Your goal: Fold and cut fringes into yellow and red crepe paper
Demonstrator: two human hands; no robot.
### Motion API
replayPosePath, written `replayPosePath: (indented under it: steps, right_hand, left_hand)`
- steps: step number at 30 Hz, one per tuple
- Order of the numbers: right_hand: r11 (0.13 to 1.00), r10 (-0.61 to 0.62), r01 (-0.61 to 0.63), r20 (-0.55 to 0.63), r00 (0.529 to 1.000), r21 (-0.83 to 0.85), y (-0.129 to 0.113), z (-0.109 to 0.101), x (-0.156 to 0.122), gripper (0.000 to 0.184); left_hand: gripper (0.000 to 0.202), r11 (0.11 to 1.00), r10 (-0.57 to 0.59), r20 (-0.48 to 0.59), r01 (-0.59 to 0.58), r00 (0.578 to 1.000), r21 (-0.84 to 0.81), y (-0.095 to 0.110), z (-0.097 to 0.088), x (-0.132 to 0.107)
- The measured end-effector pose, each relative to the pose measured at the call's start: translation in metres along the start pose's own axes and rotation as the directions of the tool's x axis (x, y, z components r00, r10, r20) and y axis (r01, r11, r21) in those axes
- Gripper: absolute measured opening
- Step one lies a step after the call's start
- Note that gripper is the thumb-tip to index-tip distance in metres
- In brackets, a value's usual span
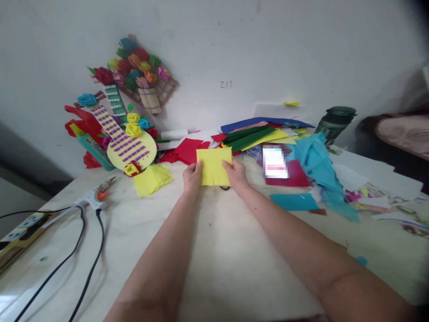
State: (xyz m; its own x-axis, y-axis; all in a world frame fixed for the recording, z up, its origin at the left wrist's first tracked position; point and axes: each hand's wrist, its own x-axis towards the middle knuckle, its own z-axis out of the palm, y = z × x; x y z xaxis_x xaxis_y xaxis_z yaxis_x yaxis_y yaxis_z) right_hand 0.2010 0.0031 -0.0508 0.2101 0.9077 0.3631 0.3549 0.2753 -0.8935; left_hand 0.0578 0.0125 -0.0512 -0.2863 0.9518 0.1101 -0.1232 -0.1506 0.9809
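Both hands are holding a yellow sheet (214, 167) in the middle of the view, over the bench (211, 259). The left hand (192, 177) is gripping its edge at nine o'clock and the right hand (236, 174) its edge at three o'clock. On each hand the thumb is pressing on the near face, while the other fingers are mostly hiding behind the sheet, closed on it. The lower edge is showing small creases near the middle.

Taking the sheet as the centre of the clock, a dark loop (225, 188) is peeking out at five o'clock, too covered to name. Red paper (188, 150) is lying just beyond the left hand at ten o'clock, and folded green paper (250, 137) is resting at two. A lit phone (275, 163) is lying at three o'clock on dark red paper (296, 174). Towards nine o'clock, a yellow stack (152, 180) is lying near the left hand, and a glue gun (92, 197) is resting farther out.
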Motion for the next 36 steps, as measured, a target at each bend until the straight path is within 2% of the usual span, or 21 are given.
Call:
replayPosePath:
  steps: [3, 7, 12, 16, 19, 21, 23, 27, 30, 32, 36]
  right_hand:
    - [0.984, 0.062, -0.059, -0.011, 0.998, 0.171, 0.002, -0.002, 0.001, 0.038]
    - [0.955, 0.115, -0.108, -0.01, 0.993, 0.275, 0.0, -0.002, 0.001, 0.038]
    - [0.942, 0.177, -0.15, -0.068, 0.982, 0.301, 0.001, -0.002, 0.001, 0.04]
    - [0.929, 0.23, -0.195, -0.078, 0.97, 0.316, 0.006, -0.001, 0.002, 0.04]
    - [0.903, 0.24, -0.19, -0.085, 0.967, 0.386, 0.01, 0.001, 0.002, 0.039]
    - [0.884, 0.255, -0.194, -0.091, 0.963, 0.425, 0.012, 0.002, 0.002, 0.038]
    - [0.867, 0.272, -0.197, -0.103, 0.957, 0.458, 0.013, 0.003, 0.001, 0.037]
    - [0.838, 0.299, -0.206, -0.109, 0.948, 0.505, 0.013, 0.004, 0.001, 0.033]
    - [0.828, 0.301, -0.209, -0.097, 0.949, 0.521, 0.013, 0.003, 0.001, 0.031]
    - [0.823, 0.3, -0.208, -0.093, 0.95, 0.529, 0.012, 0.002, 0.0, 0.03]
    - [0.803, 0.308, -0.208, -0.091, 0.947, 0.559, 0.009, 0.002, -0.002, 0.028]
  left_hand:
    - [0.032, 1.0, 0.012, -0.019, -0.012, 1.0, 0.025, -0.001, -0.002, 0.003]
    - [0.034, 0.997, 0.033, 0.0, -0.032, 0.999, 0.063, -0.002, -0.004, 0.006]
    - [0.03, 0.992, 0.08, -0.067, -0.073, 0.994, 0.106, 0.001, -0.007, 0.01]
    - [0.028, 0.952, 0.227, -0.128, -0.192, 0.965, 0.237, 0.012, -0.02, 0.021]
    - [0.026, 0.87, 0.363, -0.24, -0.235, 0.9, 0.433, 0.028, -0.038, 0.029]
    - [0.026, 0.806, 0.399, -0.34, -0.149, 0.851, 0.572, 0.039, -0.053, 0.032]
    - [0.027, 0.751, 0.393, -0.457, 0.009, 0.798, 0.66, 0.047, -0.068, 0.032]
    - [0.025, 0.743, 0.315, -0.672, 0.267, 0.67, 0.614, 0.051, -0.092, 0.028]
    - [0.023, 0.767, 0.22, -0.778, 0.389, 0.588, 0.51, 0.049, -0.102, 0.026]
    - [0.024, 0.779, 0.181, -0.812, 0.423, 0.555, 0.463, 0.048, -0.106, 0.027]
    - [0.03, 0.799, 0.154, -0.836, 0.432, 0.526, 0.419, 0.047, -0.107, 0.026]
